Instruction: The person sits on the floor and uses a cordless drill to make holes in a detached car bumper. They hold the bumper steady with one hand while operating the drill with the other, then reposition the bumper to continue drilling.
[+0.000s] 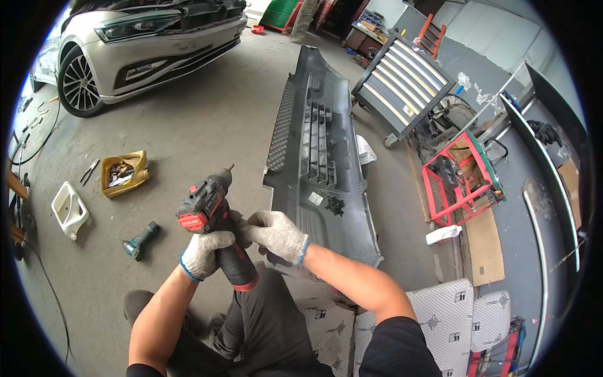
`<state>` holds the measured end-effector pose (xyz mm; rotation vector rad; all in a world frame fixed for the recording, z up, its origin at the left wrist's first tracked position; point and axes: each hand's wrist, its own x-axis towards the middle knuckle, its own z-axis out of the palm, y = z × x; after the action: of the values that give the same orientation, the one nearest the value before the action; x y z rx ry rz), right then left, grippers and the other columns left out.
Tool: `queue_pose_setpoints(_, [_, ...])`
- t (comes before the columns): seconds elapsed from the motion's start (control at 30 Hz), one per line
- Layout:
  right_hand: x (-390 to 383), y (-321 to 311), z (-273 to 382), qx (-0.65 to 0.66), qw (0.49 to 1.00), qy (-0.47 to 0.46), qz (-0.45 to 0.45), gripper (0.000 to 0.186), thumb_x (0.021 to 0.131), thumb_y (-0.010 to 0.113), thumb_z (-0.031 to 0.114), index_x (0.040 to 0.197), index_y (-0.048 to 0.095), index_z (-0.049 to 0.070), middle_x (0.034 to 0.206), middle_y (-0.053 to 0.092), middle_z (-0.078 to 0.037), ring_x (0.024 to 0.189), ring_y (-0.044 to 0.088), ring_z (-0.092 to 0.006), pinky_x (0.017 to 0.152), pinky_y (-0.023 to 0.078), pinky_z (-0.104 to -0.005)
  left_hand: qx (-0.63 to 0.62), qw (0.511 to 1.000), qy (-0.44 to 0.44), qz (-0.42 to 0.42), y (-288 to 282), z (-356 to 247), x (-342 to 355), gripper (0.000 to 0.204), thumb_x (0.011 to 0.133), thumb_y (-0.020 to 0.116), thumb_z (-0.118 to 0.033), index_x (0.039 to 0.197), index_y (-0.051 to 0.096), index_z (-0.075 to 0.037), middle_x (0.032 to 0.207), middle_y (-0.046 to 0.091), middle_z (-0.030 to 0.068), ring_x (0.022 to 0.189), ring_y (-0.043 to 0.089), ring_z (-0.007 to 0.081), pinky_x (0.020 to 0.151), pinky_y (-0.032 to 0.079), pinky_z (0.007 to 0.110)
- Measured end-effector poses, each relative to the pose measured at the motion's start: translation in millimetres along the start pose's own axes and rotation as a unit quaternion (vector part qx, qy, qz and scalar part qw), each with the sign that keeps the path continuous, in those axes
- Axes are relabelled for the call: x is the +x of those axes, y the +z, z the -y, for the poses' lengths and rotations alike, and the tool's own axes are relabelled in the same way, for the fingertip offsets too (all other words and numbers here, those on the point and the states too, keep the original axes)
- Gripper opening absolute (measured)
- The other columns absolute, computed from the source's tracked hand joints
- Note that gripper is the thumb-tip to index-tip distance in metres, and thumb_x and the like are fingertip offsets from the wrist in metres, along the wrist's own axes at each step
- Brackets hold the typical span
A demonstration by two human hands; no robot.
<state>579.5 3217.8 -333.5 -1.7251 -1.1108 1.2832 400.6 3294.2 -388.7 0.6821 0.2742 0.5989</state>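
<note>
A black and red cordless drill is tilted up in front of me, its chuck and thin bit pointing away. Wrapped around its handle is my left hand, in a white knit glove with a blue cuff. My right hand, gloved the same way, is closed against the front of the handle near the trigger. The drill partly hides its fingertips. Just beyond lies a long dark grey plastic bumper with a honeycomb strip and slotted grille, inner side up, on the concrete floor.
A teal power tool, a cut yellow jug of small parts, pliers and a white cut container lie left. A white car stands far left. Right are a tool cabinet, red frame and white bottle.
</note>
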Motion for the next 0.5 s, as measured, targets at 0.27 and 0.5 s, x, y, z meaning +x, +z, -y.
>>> queue_pose_setpoints(0.27, [4,-4,-8,-0.041,0.998,-0.025,-0.047,0.025,0.091,0.066,0.019,0.098,0.067,-0.004,0.077,0.068,-0.008,0.060,0.063,-0.0132,0.055,0.053,-0.0299,-0.018,1.000,-0.012,0.001,-8,3,5,0.056,0.073,0.072,-0.013,0.126,0.056,-0.002,0.103,0.066,0.0115,0.091,0.067,0.0275,0.086,0.058,0.044])
queue_pose_setpoints(0.5, [2,-43,-54,-0.151,0.966,-0.198,0.075,0.033,0.093,0.063,0.013,0.123,0.068,0.001,0.106,0.075,-0.012,0.105,0.070,-0.0219,0.096,0.055,-0.0337,-0.054,0.991,0.041,-0.116,-14,-18,9,0.052,0.077,0.069,-0.017,0.125,0.057,-0.004,0.101,0.064,0.0081,0.086,0.067,0.0253,0.085,0.058,0.042])
